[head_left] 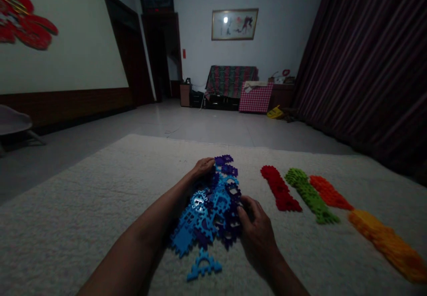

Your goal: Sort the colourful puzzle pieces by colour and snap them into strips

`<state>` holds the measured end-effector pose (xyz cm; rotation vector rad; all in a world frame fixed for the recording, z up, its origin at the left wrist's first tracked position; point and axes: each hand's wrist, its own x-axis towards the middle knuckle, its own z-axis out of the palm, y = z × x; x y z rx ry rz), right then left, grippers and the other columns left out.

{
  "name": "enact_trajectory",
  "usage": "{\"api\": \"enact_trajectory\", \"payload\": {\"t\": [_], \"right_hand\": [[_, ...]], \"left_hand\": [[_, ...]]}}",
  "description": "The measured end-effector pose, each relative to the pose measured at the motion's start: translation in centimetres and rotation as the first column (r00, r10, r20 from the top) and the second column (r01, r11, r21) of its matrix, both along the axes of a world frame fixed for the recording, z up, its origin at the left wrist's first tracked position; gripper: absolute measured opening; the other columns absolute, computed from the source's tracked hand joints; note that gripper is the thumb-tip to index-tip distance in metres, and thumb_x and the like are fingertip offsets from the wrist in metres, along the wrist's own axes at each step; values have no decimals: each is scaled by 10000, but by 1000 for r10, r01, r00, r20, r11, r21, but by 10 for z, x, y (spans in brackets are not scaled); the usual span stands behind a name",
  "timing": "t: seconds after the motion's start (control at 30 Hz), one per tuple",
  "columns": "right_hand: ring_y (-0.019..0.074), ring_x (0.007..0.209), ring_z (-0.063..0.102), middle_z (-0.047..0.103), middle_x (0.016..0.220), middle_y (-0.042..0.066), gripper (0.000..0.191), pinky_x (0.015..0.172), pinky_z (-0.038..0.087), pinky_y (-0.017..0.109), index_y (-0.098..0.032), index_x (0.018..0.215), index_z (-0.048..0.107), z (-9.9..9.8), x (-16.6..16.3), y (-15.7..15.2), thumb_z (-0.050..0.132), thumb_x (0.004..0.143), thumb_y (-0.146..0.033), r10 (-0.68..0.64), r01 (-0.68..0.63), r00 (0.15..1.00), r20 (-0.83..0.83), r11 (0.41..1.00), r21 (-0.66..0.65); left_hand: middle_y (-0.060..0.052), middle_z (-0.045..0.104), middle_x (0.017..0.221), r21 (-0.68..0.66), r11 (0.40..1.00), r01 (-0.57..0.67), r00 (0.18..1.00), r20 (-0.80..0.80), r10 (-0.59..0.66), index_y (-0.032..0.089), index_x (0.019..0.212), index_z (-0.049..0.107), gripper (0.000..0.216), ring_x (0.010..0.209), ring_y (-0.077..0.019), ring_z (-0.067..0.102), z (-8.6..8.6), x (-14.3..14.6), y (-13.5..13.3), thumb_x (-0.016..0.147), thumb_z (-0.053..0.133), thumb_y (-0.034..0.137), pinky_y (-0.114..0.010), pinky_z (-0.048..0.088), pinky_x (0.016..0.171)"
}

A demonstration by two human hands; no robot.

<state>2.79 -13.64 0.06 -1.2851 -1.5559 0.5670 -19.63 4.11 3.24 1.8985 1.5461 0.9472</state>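
Observation:
A heap of blue and purple interlocking plastic tiles (pixel 210 211) lies on a cream carpet (pixel 83 216) in front of me. My left hand (pixel 202 169) rests against the heap's far left side, fingers curled onto the purple tiles. On the heap's right edge sits my right hand (pixel 256 231), with its fingers closed on dark purple tiles. One light blue tile (pixel 203 265) lies loose at the near end of the heap.
To the right lie sorted rows of tiles: red (pixel 280 189), green (pixel 310 196), orange (pixel 328 192) and yellow-orange (pixel 387 242). Beyond the carpet is bare floor, a covered sofa (pixel 230 82), a checked panel (pixel 256 98), a dark curtain (pixel 367 64) and a chair (pixel 13 122).

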Motion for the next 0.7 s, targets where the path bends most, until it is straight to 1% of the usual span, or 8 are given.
{"api": "enact_trajectory", "payload": {"t": [0.1, 0.17, 0.23, 0.33, 0.43, 0.5, 0.6, 0.7], "right_hand": [[259, 1053, 654, 692, 1147, 112, 339, 934, 520, 388, -187, 1168, 637, 0, 2, 0, 535, 921, -395, 12, -12, 1000, 18, 1000, 8], [262, 1050, 649, 688, 1138, 116, 336, 940, 514, 397, -188, 1150, 641, -1, 3, 2, 539, 913, -404, 19, -21, 999, 43, 999, 32], [267, 1042, 645, 686, 1121, 119, 337, 940, 512, 409, -187, 1128, 646, -3, 4, 5, 548, 897, -413, 33, -36, 997, 68, 998, 54], [275, 1045, 639, 682, 1109, 123, 338, 951, 507, 432, -183, 1111, 645, -6, 4, 9, 559, 874, -409, 53, -62, 993, 106, 994, 87], [287, 1065, 630, 682, 1112, 125, 318, 965, 503, 462, -197, 1096, 646, -6, 3, 10, 565, 861, -396, 59, -81, 987, 146, 986, 145], [294, 1086, 622, 680, 1125, 127, 306, 980, 499, 482, -207, 1096, 646, -5, 2, 8, 565, 859, -382, 60, -93, 983, 171, 976, 196], [289, 1114, 613, 673, 1148, 125, 289, 1003, 491, 493, -205, 1095, 644, -2, 0, -3, 559, 862, -354, 71, -125, 977, 202, 955, 270], [278, 1100, 611, 672, 1132, 119, 260, 986, 499, 481, -197, 1086, 645, 2, -5, -26, 558, 872, -315, 125, -210, 955, 270, 925, 315]], "left_hand": [[-56, 736, 1201, 36, 999, 39, 998, 38, -40, 167, 1155, 720, 420, 1193, -234, 620, 8, -6, -15, 899, 450, 361, -335, 446, 1072], [-87, 691, 1297, 75, 996, 49, 998, 30, -52, 142, 1237, 684, 470, 1258, -249, 588, 13, -15, -29, 897, 475, 391, -358, 415, 1116], [-98, 656, 1354, 93, 994, 62, 998, -22, -60, 145, 1274, 663, 498, 1291, -252, 568, 15, -25, -47, 903, 481, 425, -369, 402, 1134], [-101, 654, 1352, 94, 992, 82, 990, -121, -71, 167, 1279, 657, 484, 1272, -244, 580, 14, -38, -79, 917, 474, 431, -369, 418, 1122], [-94, 627, 1385, 77, 990, 121, 981, -163, -107, 198, 1310, 631, 482, 1299, -241, 556, 10, -48, -112, 914, 511, 446, -378, 403, 1139], [-81, 539, 1485, 40, 983, 177, 971, -169, -168, 234, 1364, 589, 565, 1389, -260, 469, 8, -55, -132, 867, 605, 501, -410, 354, 1183], [-74, 373, 1605, -35, 965, 259, 950, -173, -261, 285, 1432, 525, 811, 1482, -312, 328, 7, -67, -159, 713, 778, 562, -458, 296, 1216], [-87, 311, 1633, -103, 947, 304, 934, -165, -318, 309, 1471, 478, 981, 1494, -344, 297, 4, -77, -178, 602, 861, 557, -475, 300, 1212]]}}
